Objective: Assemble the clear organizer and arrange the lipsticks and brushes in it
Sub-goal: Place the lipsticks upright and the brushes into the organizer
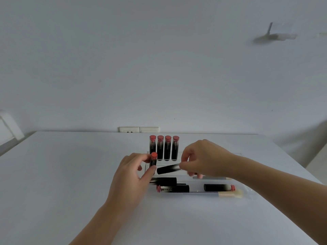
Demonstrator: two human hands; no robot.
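Clear acrylic organizer sits mid-table on the white tabletop, edges barely visible. Four black lipstick tubes with red caps stand upright in its back row. Left hand grips a fifth upright red-capped lipstick in front of that row. Right hand pinches one end of a black lipstick tube held near-horizontal. Nearer the camera lie more black lipsticks, a grey-handled makeup brush with pale bristles, and a thin grey pencil-like brush.

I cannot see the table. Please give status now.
Left hand holds upright lipstick. Right hand pinches tilted lipstick. Four lipsticks stand in organizer. Nothing blocking.
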